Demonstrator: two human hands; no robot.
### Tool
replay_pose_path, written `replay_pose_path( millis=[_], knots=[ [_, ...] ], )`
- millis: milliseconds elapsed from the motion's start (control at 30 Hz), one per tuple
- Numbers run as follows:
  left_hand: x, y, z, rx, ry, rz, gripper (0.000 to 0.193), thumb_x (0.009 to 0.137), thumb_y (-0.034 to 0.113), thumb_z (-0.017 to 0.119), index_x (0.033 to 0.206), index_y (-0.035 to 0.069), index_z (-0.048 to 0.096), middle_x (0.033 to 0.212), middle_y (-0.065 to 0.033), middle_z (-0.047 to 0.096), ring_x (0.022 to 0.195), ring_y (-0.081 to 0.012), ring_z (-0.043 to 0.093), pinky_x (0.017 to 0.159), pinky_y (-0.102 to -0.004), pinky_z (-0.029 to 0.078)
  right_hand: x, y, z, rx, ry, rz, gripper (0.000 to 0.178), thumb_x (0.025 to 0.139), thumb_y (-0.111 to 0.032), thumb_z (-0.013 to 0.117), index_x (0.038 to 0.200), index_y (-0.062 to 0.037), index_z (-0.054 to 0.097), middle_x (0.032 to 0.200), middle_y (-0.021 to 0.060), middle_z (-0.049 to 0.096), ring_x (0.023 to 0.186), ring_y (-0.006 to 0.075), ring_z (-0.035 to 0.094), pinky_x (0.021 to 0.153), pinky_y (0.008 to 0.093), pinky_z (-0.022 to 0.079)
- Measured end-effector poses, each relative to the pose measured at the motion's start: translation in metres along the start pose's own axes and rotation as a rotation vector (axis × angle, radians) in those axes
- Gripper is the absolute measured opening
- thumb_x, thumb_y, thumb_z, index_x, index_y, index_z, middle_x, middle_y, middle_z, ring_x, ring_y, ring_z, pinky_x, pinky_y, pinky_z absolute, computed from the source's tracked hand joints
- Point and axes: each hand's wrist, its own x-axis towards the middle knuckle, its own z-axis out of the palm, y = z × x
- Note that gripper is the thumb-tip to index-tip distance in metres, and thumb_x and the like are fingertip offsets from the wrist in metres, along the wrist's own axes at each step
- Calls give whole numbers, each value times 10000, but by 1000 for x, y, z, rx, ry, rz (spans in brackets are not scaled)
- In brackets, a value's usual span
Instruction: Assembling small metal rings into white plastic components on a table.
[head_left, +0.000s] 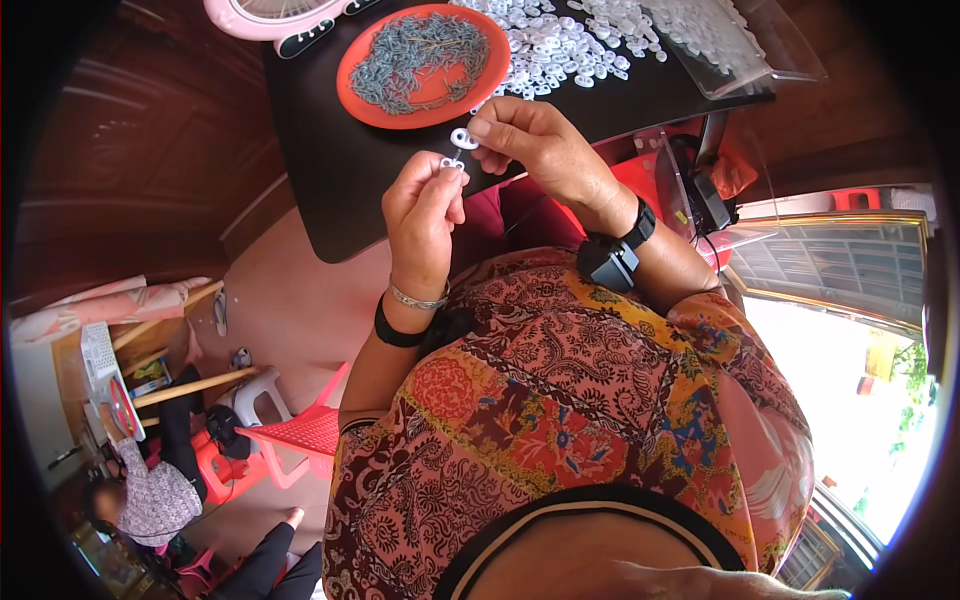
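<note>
Over the near edge of the black table (pixel 330 200), my left hand (pixel 422 212) pinches a small white plastic piece (pixel 453 163) between thumb and fingertips. Just above it, my right hand (pixel 545 148) grips a white oval piece with two holes (pixel 463 139) by its right side. A thin grey screw-like part (pixel 457 153) shows between the two white pieces; whether it joins them is too small to tell. Beyond my hands, an orange-red plate (pixel 358 108) holds a heap of small grey screw-like parts (pixel 400 62). Many loose white oval pieces (pixel 560 48) lie right of the plate.
A clear plastic tray (pixel 770 75) with more white pieces stands at the far right. At the far left is a pink rounded object (pixel 245 22). Lower left, a person (pixel 155 495) sits near a red chair (pixel 300 430). A transparent box (pixel 670 175) is below the table's right side.
</note>
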Motion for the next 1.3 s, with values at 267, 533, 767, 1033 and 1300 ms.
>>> replay_pose_path(
  millis=[267, 533, 767, 1033, 1300],
  knots=[
    [0, -3, -1, -59, 6, -17, 164, 895, 132, 533, 766, 30, 537, 608, 26, 472, 501, -23, 379, 449, -190, 262, 0, 5, 2, -52, 13, -102, 236, 931, -243, 589, 836, -27, 606, 734, -16, 582, 675, 56, 524, 618, 206, 447],
    [0, -2, 1, -65, 14, -19, 159, 894, 128, 530, 770, 29, 527, 591, 25, 466, 495, -30, 373, 444, -197, 256, -2, 7, 4, -45, 9, -107, 223, 932, -228, 580, 838, -28, 604, 732, -15, 579, 668, 52, 516, 605, 207, 434],
    [-1, -1, 0, -20, -8, -11, 169, 910, 118, 488, 790, 12, 542, 610, 3, 466, 498, -56, 401, 449, -187, 289, 0, 9, 1, 93, 1, 119, 217, 937, -240, 561, 870, -44, 626, 774, -13, 607, 684, 65, 554, 637, 198, 445],
    [-1, -1, 1, -74, 6, -31, 164, 891, 119, 531, 754, 33, 507, 624, 14, 469, 507, -36, 384, 454, -193, 282, 1, 13, 1, 127, -4, 89, 218, 938, -236, 556, 889, -38, 632, 778, -9, 608, 682, 64, 551, 644, 202, 446],
    [-1, -3, 0, -86, -1, -35, 160, 891, 112, 529, 759, 24, 510, 644, 4, 481, 519, -40, 393, 467, -194, 301, -1, 11, 3, 39, 18, 39, 233, 925, -251, 591, 862, -29, 627, 755, -11, 605, 683, 63, 546, 629, 208, 448]
  ],
)
